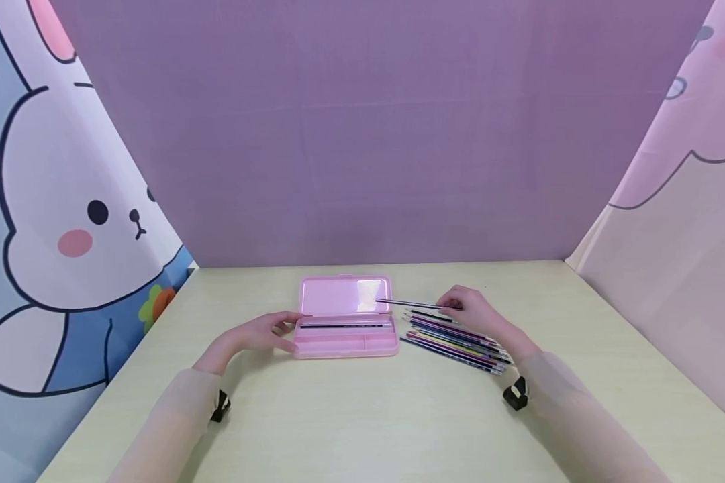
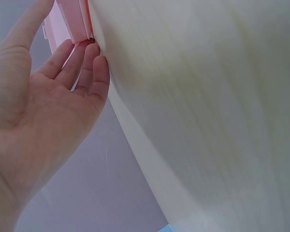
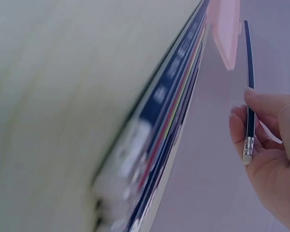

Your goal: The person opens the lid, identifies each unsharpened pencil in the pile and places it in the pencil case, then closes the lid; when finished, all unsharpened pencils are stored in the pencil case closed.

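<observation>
A pink pencil case (image 1: 329, 347) lies on the table with its lid (image 1: 329, 295) raised behind it. One dark pencil (image 1: 344, 326) rests in its rear compartment. At the case's left end is my left hand (image 1: 262, 332), its fingers by the hinge side and its thumb at the front corner. In the left wrist view the fingertips (image 2: 100, 67) touch the end of the case. Over the right side, my right hand (image 1: 472, 312) pinches a dark pencil (image 3: 250, 63) near its eraser end, the other end pointing left over the lid.
A pile of pencils (image 1: 453, 341), dark, purple and yellow, lies fanned on the table (image 1: 338, 416) right of the case, beneath my right hand. Behind the table stands a purple backdrop (image 1: 362, 134), with a cartoon-printed cloth (image 1: 54, 201) at the left.
</observation>
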Demonstrator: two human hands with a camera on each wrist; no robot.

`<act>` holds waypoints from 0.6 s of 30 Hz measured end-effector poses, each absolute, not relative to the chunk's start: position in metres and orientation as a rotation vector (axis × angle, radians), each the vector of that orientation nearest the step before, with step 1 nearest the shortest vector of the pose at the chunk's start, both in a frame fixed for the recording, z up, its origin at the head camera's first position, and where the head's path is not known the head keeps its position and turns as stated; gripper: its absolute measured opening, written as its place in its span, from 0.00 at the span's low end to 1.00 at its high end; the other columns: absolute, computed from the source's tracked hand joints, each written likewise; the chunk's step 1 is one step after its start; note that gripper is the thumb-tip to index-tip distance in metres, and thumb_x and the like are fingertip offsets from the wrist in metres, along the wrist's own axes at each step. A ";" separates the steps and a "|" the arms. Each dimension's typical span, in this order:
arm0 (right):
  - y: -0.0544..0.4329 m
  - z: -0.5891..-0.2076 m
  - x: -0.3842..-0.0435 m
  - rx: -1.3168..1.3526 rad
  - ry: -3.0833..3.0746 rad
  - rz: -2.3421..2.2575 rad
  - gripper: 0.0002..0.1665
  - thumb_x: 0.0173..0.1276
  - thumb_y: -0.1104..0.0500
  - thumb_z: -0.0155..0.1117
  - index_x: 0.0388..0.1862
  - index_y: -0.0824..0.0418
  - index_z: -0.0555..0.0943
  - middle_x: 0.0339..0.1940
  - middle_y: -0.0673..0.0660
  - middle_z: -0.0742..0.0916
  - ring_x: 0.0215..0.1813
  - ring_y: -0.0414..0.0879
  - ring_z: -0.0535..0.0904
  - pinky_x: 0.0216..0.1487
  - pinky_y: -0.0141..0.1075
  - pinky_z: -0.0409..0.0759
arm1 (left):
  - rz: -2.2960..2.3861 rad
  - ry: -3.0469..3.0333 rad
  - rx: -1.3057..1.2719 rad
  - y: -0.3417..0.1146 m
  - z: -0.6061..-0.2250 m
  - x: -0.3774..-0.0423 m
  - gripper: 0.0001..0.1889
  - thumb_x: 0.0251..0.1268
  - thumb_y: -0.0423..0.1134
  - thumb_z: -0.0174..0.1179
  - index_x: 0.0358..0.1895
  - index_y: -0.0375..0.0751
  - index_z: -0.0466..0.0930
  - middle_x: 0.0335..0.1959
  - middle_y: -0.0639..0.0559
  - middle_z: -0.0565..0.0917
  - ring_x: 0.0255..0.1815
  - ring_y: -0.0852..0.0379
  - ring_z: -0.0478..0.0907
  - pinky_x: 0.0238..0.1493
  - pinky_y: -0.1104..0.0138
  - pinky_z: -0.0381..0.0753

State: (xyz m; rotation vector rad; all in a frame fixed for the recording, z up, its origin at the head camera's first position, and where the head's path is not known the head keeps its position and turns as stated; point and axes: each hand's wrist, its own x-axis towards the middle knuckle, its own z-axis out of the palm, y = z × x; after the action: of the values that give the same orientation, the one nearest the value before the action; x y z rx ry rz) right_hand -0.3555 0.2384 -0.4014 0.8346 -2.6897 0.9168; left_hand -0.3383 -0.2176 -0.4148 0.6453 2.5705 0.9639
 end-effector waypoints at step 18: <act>0.187 -0.394 -0.357 0.961 -2.624 0.899 0.05 0.62 0.64 0.64 0.37 0.62 0.84 0.31 0.51 0.84 0.34 0.40 0.75 0.37 0.32 0.75 | 0.997 2.562 0.635 -0.218 -0.416 -0.339 0.40 0.52 0.47 0.69 0.69 0.42 0.61 0.65 0.40 0.68 0.61 0.41 0.67 0.62 0.47 0.67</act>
State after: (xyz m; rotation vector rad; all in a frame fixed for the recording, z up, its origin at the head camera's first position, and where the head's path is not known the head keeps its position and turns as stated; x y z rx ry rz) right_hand -0.3568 0.1870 -0.3943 0.9610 -2.6242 0.8991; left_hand -0.3393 -0.2183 -0.4162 0.6346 2.5618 0.9969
